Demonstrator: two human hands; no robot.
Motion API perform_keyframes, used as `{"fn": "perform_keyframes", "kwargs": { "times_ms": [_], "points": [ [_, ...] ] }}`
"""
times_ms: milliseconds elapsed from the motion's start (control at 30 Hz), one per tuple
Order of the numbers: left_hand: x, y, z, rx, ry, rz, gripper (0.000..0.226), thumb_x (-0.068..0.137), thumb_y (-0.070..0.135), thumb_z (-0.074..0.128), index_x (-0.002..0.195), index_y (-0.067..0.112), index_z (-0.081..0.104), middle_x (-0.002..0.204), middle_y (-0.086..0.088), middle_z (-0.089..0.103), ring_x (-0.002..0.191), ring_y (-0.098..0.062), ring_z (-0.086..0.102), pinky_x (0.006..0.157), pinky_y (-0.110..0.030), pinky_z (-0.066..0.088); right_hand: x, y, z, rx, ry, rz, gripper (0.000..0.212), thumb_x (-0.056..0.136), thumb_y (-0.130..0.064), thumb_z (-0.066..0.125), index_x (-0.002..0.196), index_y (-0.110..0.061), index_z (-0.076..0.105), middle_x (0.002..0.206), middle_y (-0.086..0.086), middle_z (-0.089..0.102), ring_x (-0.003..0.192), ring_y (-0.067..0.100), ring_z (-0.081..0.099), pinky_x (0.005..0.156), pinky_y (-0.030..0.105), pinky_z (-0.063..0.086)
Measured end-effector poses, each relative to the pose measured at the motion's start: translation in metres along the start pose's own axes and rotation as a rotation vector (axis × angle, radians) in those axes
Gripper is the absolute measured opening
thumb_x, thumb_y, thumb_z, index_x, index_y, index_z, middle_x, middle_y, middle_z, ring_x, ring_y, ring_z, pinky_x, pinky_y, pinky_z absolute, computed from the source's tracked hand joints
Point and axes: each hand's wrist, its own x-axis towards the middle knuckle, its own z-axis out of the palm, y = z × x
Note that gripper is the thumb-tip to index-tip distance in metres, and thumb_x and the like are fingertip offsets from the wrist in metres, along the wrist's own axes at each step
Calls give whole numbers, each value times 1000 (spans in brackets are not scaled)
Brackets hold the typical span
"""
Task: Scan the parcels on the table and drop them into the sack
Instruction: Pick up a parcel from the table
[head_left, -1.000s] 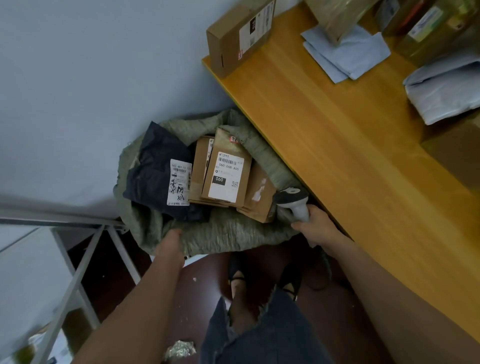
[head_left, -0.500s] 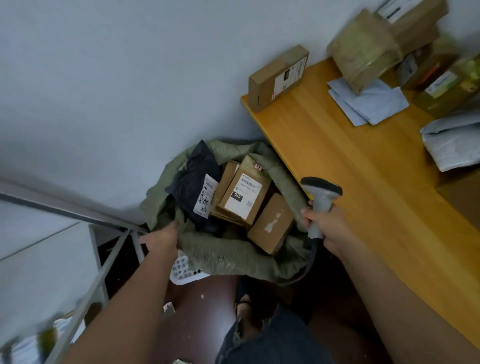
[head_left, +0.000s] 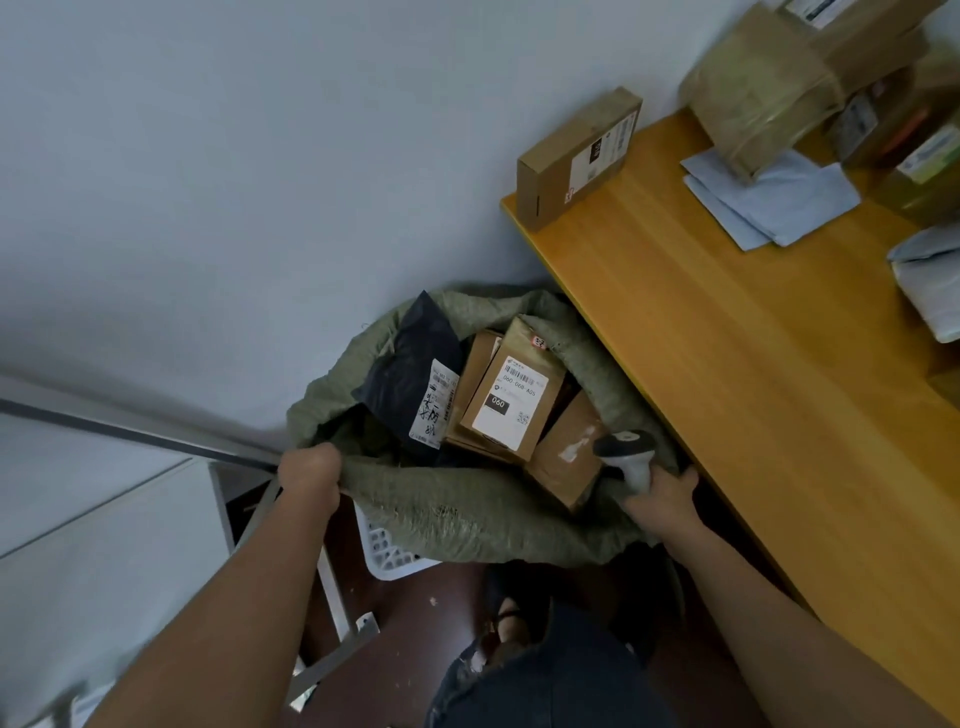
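The left hand (head_left: 306, 467) is gripping the near rim of the green sack (head_left: 467, 509), fingers curled over the fabric. The right hand (head_left: 662, 493) is clenching the handle of a grey scanner (head_left: 626, 449) at the sack's opposite rim, beside the table (head_left: 753, 364). Between the two grips, inside the sack, a labelled cardboard parcel (head_left: 514, 400) is lying against a black mailer bag (head_left: 410, 374), with a plain brown box (head_left: 566, 462) just left of the scanner.

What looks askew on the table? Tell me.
The flat brown box at the table's far corner stands on edge against the wall, one end past the table edge. A tipped parcel leans on light blue mailers.
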Motion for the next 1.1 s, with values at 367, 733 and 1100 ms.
{"fn": "perform_keyframes", "kwargs": {
  "times_ms": [367,733,1100],
  "points": [
    [-9,48,9,88,-44,164,42,84,39,63,101,0,61,95,-14,61,94,-34,61,86,-42,54,-28,-76,-44,442,-94,-204,39,87,-10,71,120,-19,53,101,0,64,89,15,62,70,29,51],
    [-2,102,-22,-30,-323,205,67,70,55,61,116,7,65,113,-16,67,99,-32,64,91,-47,53,-32,-91,-79,520,-331,256,15,88,-15,69,95,-4,62,67,10,59,55,20,54,53,32,45],
    [-20,140,-51,-618,-213,157,17,97,16,52,105,5,62,93,-12,66,85,-28,64,79,-38,52,-53,-138,-111,805,-242,72,13,90,-9,67,97,-4,58,75,12,57,63,21,56,50,27,54]
  ]
}}
